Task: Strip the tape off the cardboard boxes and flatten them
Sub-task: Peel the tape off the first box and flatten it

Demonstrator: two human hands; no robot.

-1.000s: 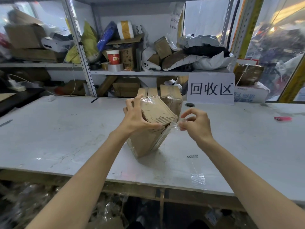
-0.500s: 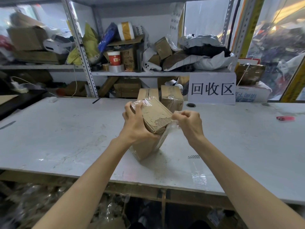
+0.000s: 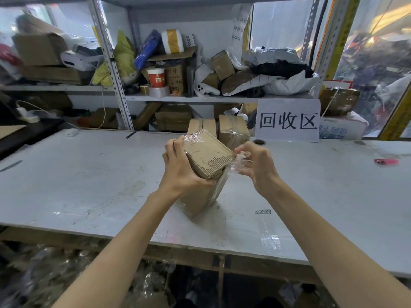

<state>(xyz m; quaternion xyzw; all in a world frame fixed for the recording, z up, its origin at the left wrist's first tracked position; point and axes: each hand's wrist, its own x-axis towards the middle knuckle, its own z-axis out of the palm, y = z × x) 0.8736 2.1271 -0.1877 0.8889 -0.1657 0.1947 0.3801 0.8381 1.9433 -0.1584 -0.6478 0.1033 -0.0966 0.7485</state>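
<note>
The small brown cardboard box stands tilted on one lower edge near the middle of the white table. The left hand holds it there, fingers curled over its far top edge and thumb along the near side. What's different from a moment ago is the right hand: it was closed tight against the box's upper right corner, and now it has drawn off a little to the right with a crumpled wad of clear tape pinched in its fingers. The wad looks joined to the box at that corner, with more film running down the right side and a shiny bit over the far top edge. So I'd say the strip is coming away but isn't free, and flattening hasn't begun. Two more brown boxes wait at the back of the table, and a flat strip of clear tape lies stuck near the front edge.
</note>
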